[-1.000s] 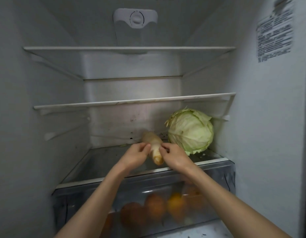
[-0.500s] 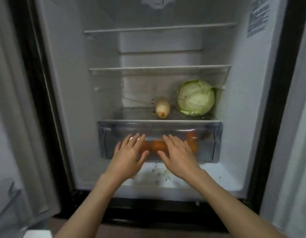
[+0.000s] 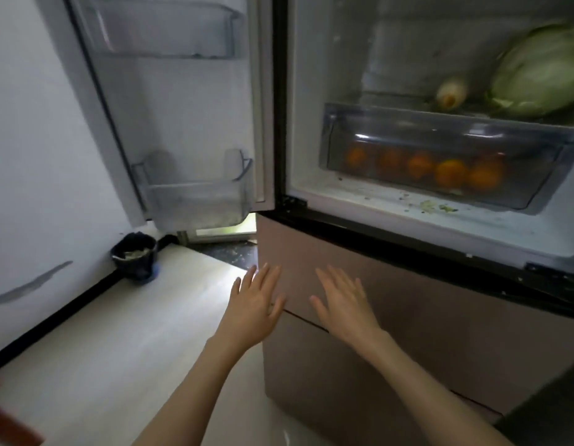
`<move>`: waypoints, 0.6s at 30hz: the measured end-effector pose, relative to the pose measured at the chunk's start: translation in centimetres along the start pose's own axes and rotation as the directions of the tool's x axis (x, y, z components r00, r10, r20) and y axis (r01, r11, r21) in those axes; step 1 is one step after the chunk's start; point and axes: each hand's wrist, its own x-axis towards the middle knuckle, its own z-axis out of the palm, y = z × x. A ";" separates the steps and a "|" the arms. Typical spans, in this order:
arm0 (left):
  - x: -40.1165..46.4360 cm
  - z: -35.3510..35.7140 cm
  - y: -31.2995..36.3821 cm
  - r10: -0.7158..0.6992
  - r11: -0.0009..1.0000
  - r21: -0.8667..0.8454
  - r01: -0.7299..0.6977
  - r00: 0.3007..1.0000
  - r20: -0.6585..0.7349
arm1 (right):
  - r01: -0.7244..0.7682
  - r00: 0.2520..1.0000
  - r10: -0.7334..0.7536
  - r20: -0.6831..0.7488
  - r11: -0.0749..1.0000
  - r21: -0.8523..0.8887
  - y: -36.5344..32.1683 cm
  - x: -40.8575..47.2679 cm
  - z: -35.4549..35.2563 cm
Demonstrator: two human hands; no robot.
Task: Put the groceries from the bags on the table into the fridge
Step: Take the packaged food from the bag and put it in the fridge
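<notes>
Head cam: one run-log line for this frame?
left hand: open, empty | right hand: open, empty | cabbage: on shelf | oranges: in drawer

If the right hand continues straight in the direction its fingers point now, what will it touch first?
Most likely the pinkish-brown lower fridge door: the open, empty right hand points up and forward at this panel. How far the hand is from the panel cannot be told.

Fridge point(image 3: 440, 220) is wide open, door point(image 3: 170, 107) swung off to its left. Inside, cabbage point(image 3: 539, 69) and radish point(image 3: 451, 93) crowd the shelf's right; its left looks free.
</notes>
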 end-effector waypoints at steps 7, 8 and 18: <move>-15.3 0.1 -11.6 -0.333 0.943 0.001 0.333 0.942 0.037 | 0.237 0.961 -0.242 0.136 0.970 0.049 -14.8 -2.4 8.4; -17.7 -0.3 -13.2 -0.369 0.929 0.003 0.369 0.929 0.027 | 0.269 0.950 -0.275 0.145 0.961 0.058 -17.5 -3.1 9.7; -37.2 -6.6 -27.6 -0.691 0.722 0.021 0.692 0.722 -0.037 | 0.522 0.815 -0.534 0.226 0.845 0.116 -39.0 -9.4 18.1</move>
